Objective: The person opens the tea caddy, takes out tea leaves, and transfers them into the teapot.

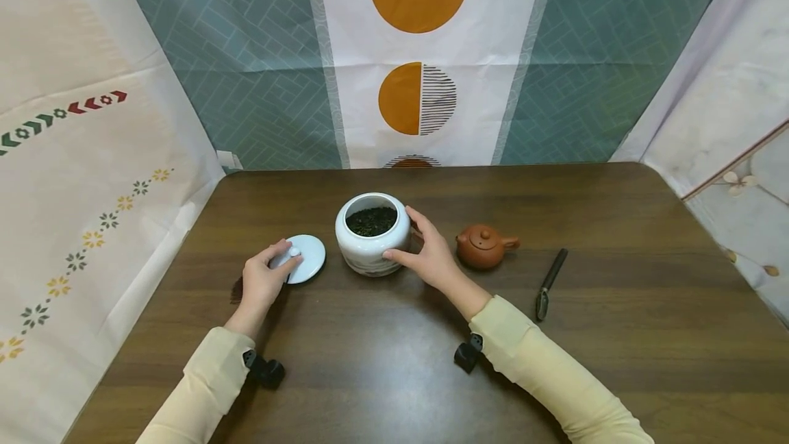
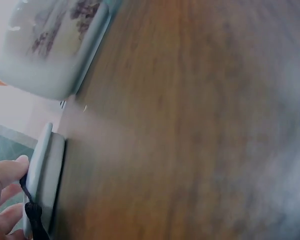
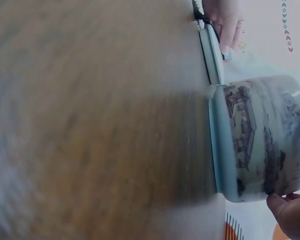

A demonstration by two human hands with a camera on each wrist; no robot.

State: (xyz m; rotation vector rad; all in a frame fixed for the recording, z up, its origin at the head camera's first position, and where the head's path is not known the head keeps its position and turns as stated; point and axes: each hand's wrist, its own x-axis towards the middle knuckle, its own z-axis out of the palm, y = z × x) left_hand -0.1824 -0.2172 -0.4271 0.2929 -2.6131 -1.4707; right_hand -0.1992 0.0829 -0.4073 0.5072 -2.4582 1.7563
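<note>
On the table stands a white ceramic jar (image 1: 370, 255), its mouth uncovered and dark loose tea leaves (image 1: 372, 222) inside. My right hand (image 1: 436, 259) grips the jar's right side, thumb in front and fingers behind. Painted dark scenery shows on the jar's wall (image 3: 252, 140). Left of the jar is its round white lid (image 1: 313, 260), knob upward, low at the tabletop. My left hand (image 1: 259, 281) pinches the lid's small knob between thumb and fingers. A dark slim item with a bristly end (image 1: 237, 290) lies partly hidden beneath that hand.
A brown clay teapot (image 1: 483, 248) stands right of the jar, close to my right hand. Farther right lies a dark-handled scoop (image 1: 550, 286). Patterned cloth (image 1: 419, 98) hangs behind the far table edge, with pale cloth at both sides.
</note>
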